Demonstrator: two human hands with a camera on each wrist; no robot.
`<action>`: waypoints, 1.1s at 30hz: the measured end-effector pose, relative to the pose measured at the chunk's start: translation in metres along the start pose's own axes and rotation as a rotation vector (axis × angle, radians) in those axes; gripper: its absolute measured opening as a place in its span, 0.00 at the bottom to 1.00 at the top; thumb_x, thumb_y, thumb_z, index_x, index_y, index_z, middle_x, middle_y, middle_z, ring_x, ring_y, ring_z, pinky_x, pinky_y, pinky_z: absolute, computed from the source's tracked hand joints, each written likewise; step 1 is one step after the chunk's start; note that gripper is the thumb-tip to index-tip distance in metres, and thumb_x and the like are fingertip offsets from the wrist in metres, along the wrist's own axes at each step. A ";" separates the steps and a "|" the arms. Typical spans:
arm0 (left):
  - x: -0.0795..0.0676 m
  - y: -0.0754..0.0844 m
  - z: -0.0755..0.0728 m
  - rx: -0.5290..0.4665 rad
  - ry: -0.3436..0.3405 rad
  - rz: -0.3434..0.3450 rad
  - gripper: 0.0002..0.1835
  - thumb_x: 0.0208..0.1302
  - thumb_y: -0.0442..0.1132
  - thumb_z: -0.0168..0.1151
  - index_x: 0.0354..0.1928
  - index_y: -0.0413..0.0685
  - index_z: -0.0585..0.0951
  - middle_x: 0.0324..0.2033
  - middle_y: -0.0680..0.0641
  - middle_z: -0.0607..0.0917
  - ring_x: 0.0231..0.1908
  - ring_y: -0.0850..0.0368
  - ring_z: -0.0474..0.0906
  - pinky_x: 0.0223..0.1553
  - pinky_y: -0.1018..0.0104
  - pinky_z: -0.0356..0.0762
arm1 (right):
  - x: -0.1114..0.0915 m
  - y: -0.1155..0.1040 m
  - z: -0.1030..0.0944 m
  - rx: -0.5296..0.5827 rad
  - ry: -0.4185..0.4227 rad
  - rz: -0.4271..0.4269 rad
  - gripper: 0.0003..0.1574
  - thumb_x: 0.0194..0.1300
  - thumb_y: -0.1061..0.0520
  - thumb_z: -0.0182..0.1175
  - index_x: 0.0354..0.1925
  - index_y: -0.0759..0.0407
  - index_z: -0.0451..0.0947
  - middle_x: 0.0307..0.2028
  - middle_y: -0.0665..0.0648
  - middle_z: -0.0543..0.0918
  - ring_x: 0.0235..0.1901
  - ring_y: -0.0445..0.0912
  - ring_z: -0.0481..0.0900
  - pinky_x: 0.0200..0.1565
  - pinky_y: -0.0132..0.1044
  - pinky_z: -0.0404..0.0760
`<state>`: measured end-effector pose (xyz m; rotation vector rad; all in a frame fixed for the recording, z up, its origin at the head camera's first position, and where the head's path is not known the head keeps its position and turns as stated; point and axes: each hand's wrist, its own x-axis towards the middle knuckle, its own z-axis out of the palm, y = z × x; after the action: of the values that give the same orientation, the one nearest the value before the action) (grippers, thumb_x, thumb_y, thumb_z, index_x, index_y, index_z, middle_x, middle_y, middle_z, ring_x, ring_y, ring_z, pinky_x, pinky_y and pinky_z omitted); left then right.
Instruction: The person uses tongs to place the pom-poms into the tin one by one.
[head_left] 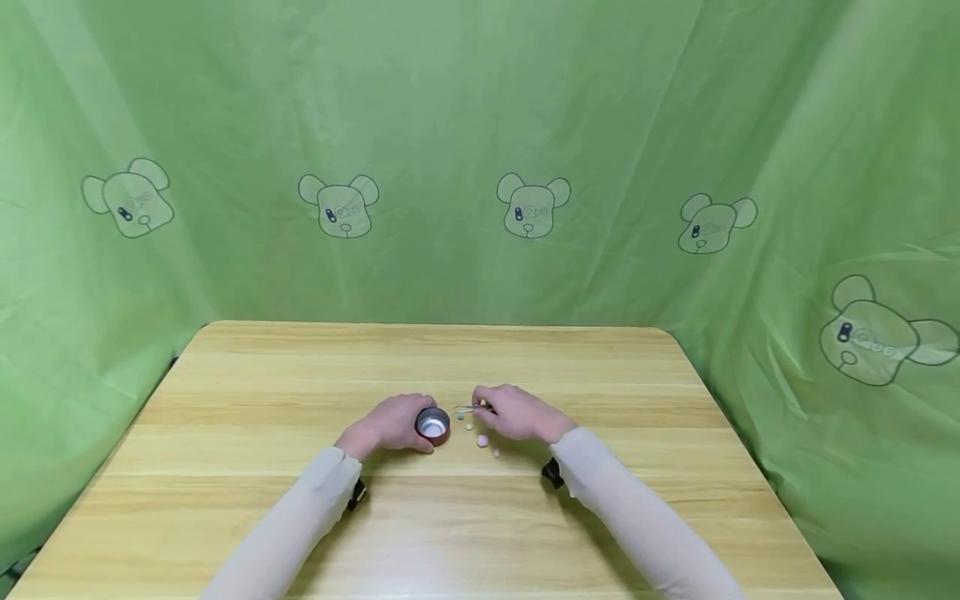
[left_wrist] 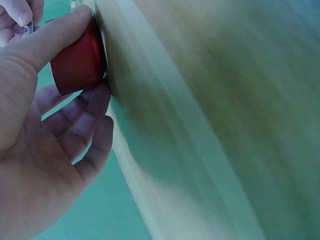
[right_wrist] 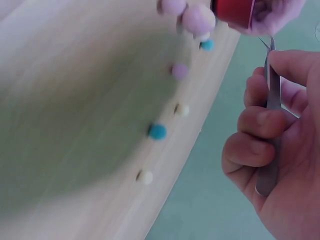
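Note:
My left hand (head_left: 395,421) grips a small red metal tin (left_wrist: 80,65) from its left side, thumb and fingers around its wall. The tin stands upright on the table, and its silvery inside shows from above. Just right of it, my right hand (head_left: 519,413) holds silver tweezers (right_wrist: 272,95) between thumb and fingers. Their thin tips point toward the tin, with nothing visible between them. Several little balls lie on the table near the right hand: a larger pink ball (right_wrist: 198,19), a blue ball (right_wrist: 157,131), a purple ball (right_wrist: 179,71) and a cream ball (right_wrist: 145,177).
The wooden table (head_left: 480,358) has rounded far corners. A green curtain (head_left: 442,100) printed with bear-head outlines hangs behind the table and along both sides. Both forearms wear light sleeves (head_left: 630,517) and reach in from the near edge.

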<state>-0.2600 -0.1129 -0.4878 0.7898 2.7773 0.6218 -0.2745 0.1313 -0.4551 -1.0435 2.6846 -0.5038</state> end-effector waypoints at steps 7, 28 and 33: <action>-0.002 0.002 -0.001 0.003 -0.001 0.002 0.29 0.43 0.49 0.77 0.48 0.51 0.76 0.40 0.54 0.80 0.42 0.56 0.76 0.48 0.58 0.72 | -0.010 0.014 -0.009 -0.012 0.040 0.050 0.08 0.72 0.50 0.49 0.42 0.50 0.73 0.22 0.45 0.73 0.20 0.38 0.68 0.26 0.34 0.71; 0.000 0.001 0.000 -0.002 0.009 0.002 0.28 0.43 0.49 0.77 0.48 0.53 0.76 0.40 0.55 0.80 0.43 0.57 0.76 0.48 0.58 0.71 | -0.040 0.055 -0.033 0.032 0.102 0.136 0.12 0.72 0.54 0.49 0.45 0.59 0.74 0.23 0.49 0.73 0.21 0.42 0.67 0.26 0.37 0.70; 0.001 0.001 0.001 -0.001 0.009 0.002 0.29 0.43 0.50 0.77 0.48 0.53 0.76 0.40 0.55 0.80 0.42 0.57 0.76 0.48 0.58 0.71 | -0.046 0.064 -0.034 0.026 0.097 0.145 0.11 0.71 0.55 0.49 0.44 0.60 0.74 0.24 0.49 0.73 0.23 0.43 0.68 0.28 0.37 0.71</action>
<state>-0.2603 -0.1112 -0.4889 0.7922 2.7844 0.6283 -0.2912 0.2145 -0.4451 -0.8305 2.8032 -0.5728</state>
